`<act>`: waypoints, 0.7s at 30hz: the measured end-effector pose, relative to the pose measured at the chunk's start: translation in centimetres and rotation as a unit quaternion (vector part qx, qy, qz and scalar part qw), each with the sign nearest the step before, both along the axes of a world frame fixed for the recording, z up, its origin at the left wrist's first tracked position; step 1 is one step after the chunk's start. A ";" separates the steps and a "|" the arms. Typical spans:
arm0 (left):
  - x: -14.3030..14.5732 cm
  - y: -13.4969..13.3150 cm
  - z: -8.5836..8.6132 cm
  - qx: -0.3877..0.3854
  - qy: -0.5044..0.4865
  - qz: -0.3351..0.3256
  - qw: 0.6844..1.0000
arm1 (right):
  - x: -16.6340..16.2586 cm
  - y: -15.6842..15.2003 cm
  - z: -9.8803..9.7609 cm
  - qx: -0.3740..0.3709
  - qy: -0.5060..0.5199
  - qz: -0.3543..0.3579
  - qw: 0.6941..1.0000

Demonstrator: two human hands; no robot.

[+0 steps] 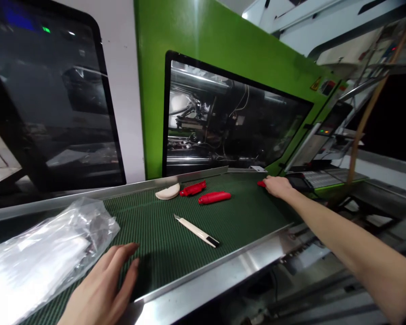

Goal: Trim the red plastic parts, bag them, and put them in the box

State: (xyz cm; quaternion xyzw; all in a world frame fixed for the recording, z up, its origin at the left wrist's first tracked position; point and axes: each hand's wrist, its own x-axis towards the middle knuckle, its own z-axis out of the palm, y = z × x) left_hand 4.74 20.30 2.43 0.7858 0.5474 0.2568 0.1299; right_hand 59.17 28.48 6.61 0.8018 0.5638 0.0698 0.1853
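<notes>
At the far end of the surface [250, 216]: right hand [276, 186] on red part [260, 183], grip unclear, axis hidden; left hand [103, 284] flat, open, well apart.

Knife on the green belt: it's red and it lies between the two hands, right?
No, the head view shows the knife is white, not red. It does lie on the green belt, between the left hand and the right hand.

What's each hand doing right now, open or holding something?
Left hand: open, over the green belt, beside the plastic bag.
Right hand: on a red part; grip cannot be told.
</notes>
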 end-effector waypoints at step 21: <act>-0.6 -0.1 0.9 0.012 -0.169 0.127 0.977 | -37.0 3.4 0.2 -0.048 0.659 0.156 0.735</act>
